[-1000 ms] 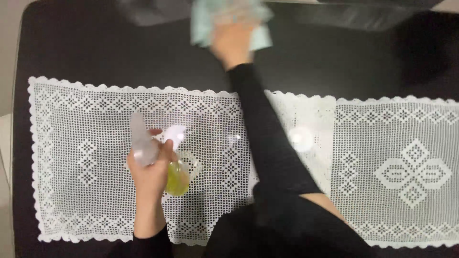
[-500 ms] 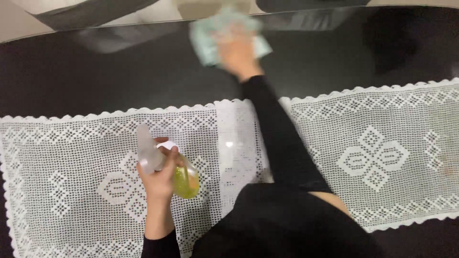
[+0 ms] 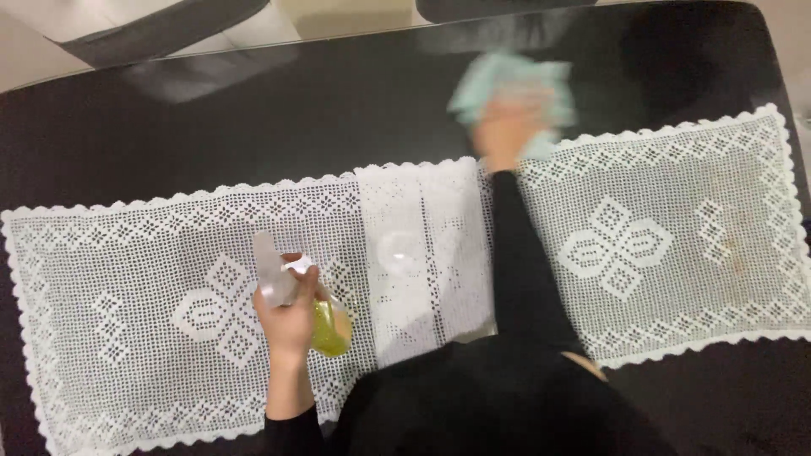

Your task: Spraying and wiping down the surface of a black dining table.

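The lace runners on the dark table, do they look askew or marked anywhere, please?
Yes. The two white lace runners overlap at mid-table and lie slightly slanted. The right one has faint brownish marks near its far end. The right hand presses a pale green cloth; the left hand holds a spray bottle.

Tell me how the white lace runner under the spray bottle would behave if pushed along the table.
The lace runner looks thin and openwork, so probably floppy and light; it would likely bunch rather than slide whole. The dark table appears glossy, so it may slip easily. The left hand holds the spray bottle over it, adding little weight.
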